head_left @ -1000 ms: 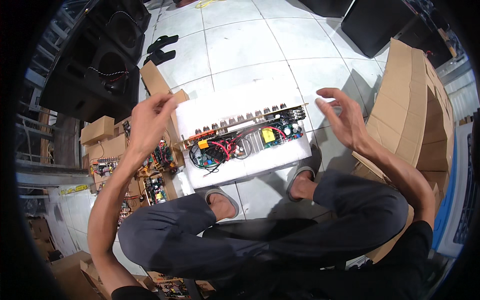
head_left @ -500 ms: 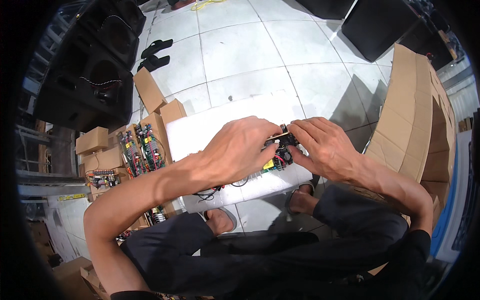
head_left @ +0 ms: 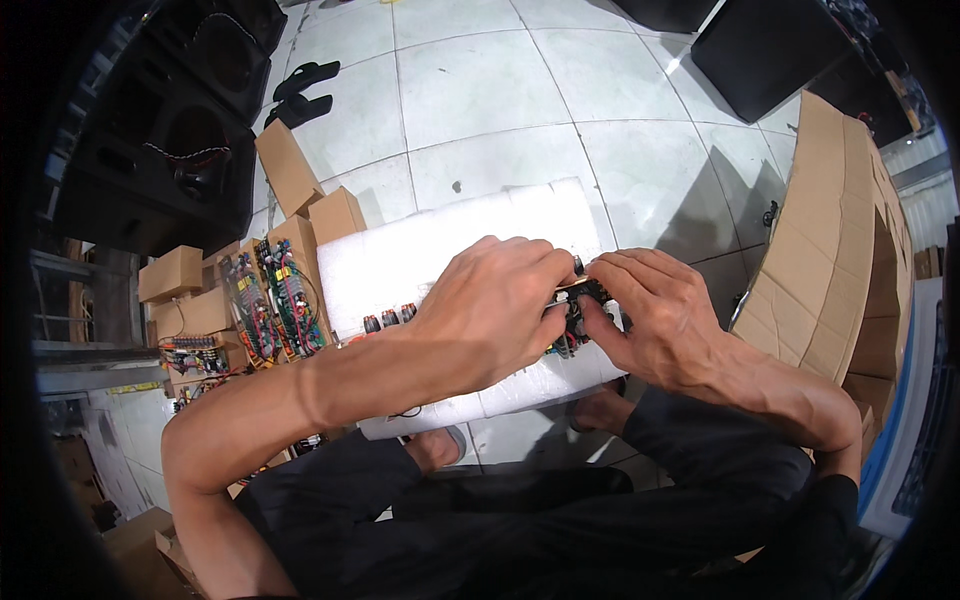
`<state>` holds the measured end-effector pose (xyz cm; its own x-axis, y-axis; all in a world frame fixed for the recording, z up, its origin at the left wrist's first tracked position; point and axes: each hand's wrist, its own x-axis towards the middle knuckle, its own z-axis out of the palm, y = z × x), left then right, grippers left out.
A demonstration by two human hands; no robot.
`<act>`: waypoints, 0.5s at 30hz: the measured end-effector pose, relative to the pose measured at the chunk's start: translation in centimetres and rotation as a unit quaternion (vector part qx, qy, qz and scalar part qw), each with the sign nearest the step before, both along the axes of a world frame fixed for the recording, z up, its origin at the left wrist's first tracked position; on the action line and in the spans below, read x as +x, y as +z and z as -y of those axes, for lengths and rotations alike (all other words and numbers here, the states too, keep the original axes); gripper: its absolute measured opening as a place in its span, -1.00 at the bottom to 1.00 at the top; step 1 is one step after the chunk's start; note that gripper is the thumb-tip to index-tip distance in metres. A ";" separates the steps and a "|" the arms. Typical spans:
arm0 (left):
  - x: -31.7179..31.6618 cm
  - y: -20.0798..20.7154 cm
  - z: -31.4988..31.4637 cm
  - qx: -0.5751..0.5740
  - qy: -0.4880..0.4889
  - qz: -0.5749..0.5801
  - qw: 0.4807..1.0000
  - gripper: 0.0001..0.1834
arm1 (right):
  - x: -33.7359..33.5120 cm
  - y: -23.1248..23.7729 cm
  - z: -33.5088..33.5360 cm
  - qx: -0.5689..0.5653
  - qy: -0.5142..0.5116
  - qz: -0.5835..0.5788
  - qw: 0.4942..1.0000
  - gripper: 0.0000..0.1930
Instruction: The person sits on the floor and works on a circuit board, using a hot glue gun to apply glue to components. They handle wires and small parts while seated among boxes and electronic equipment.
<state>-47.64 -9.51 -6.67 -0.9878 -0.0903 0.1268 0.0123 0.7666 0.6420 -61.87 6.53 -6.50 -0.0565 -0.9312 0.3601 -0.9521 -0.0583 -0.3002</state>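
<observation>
My left hand [head_left: 500, 300] and my right hand [head_left: 660, 310] meet over the right part of a white foam slab [head_left: 430, 240]. Between them is an electronic circuit board [head_left: 572, 300] with dark parts and wires. The fingers of both hands are closed on it, thumbs on the near side and fingertips on the far side. Much of the board is covered by my hands. Left of my left wrist, a row of dark cylindrical capacitors [head_left: 390, 318] stands on the foam, partly behind my forearm.
Populated circuit boards [head_left: 290, 310] lean among small brown cartons [head_left: 335, 215] on the left. Black speaker cabinets [head_left: 150, 160] stand beyond them, near a pair of black slippers [head_left: 302, 95]. A large open cardboard box [head_left: 800, 240] is at the right, on a tiled floor [head_left: 480, 90].
My hands have shifted slightly right over the foam with the board between them. The yellow part and red wires are now covered, while the capacitor row left of my wrist shows more.
</observation>
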 end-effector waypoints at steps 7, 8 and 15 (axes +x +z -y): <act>-0.2 0.4 -1.0 -0.040 0.039 -0.006 0.998 -0.81 | 0.5 1.3 0.4 0.050 -0.071 0.101 0.991 -0.87; -0.2 0.4 -1.1 -0.042 0.045 -0.008 0.998 -0.82 | 0.5 1.6 0.5 0.073 -0.083 0.110 0.988 -0.87; -0.9 0.5 -1.3 -0.019 0.093 -0.003 0.995 -0.82 | 0.2 3.9 1.6 0.204 -0.149 0.148 0.956 -0.81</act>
